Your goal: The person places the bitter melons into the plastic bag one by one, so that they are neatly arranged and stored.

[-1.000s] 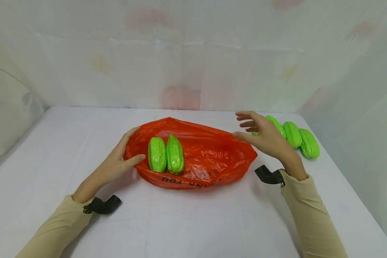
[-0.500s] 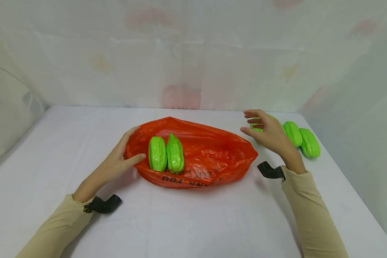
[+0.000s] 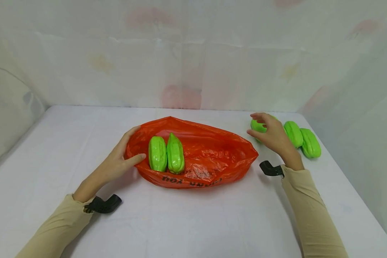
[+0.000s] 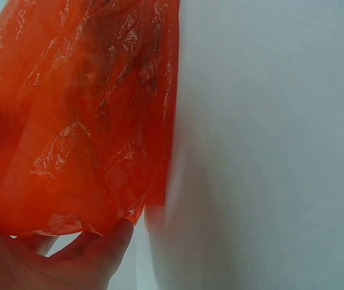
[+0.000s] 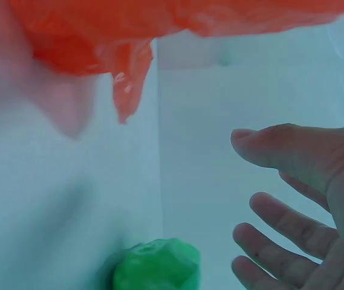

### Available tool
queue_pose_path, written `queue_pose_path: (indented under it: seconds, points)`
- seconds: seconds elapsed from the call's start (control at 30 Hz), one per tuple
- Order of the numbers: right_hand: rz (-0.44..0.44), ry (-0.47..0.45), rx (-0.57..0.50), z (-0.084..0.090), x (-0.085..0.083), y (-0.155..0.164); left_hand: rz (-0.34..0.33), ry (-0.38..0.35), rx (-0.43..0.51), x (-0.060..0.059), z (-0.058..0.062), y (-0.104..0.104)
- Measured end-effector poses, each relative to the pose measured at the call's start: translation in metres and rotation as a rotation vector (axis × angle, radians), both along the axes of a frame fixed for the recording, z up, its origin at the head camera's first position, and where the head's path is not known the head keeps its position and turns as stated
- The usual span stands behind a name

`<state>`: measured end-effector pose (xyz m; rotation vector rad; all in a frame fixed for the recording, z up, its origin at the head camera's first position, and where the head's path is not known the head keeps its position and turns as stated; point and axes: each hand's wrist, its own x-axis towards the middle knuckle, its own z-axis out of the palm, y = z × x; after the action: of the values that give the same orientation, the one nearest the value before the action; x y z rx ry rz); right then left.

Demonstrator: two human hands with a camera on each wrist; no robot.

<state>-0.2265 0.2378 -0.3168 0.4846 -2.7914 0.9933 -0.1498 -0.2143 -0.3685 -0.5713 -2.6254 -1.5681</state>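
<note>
Over a second the right hand [image 3: 272, 134] has slid away from the bag's right tip and out to the loose green gourds at the far right of the white table [image 3: 193, 222], and now it hovers right over the nearest gourd [image 3: 257, 125], fingers spread and loosely bent, thumb apart, gripping nothing; the right wrist view shows the same, an open palm [image 5: 317, 211] just beside that gourd [image 5: 157, 264] with a gap between them. Two more gourds [image 3: 292, 134] [image 3: 310, 143] lie side by side just beyond the hand, close to the table's right edge. Left hand [image 3: 119, 161], no change: it sits at the left end of the orange plastic bag [image 3: 209, 154], thumb laid along the near rim, fingers curled over the far rim, holding the mouth wide; the left wrist view shows the crinkled orange film [image 4: 81, 115] lying against the hand [image 4: 51, 260]. Inside the bag, toward its left end, two green gourds [image 3: 157, 153] [image 3: 175, 153] lie touching, side by side, long axes pointing away from the person. Black wrist mounts [image 3: 104, 204] [image 3: 271, 168] show at both beige cuffs, and a pale patterned sheet [image 3: 193, 57] hangs behind the table
</note>
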Motion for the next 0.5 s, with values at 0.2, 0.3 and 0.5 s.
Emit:
queue_pose_path:
  seconds: [0.2, 0.3, 0.5]
  points:
    - [-0.02, 0.01, 0.041, -0.008, -0.004, 0.006, 0.004, 0.0, -0.015, -0.001, -0.002, -0.002]
    - [-0.037, 0.01, 0.056, -0.013, -0.007, 0.01, 0.004, -0.002, -0.015, -0.001, -0.002, -0.002]
    - [-0.057, 0.03, 0.05, -0.021, -0.012, 0.018, 0.004, -0.015, -0.02, -0.001, -0.002, -0.003]
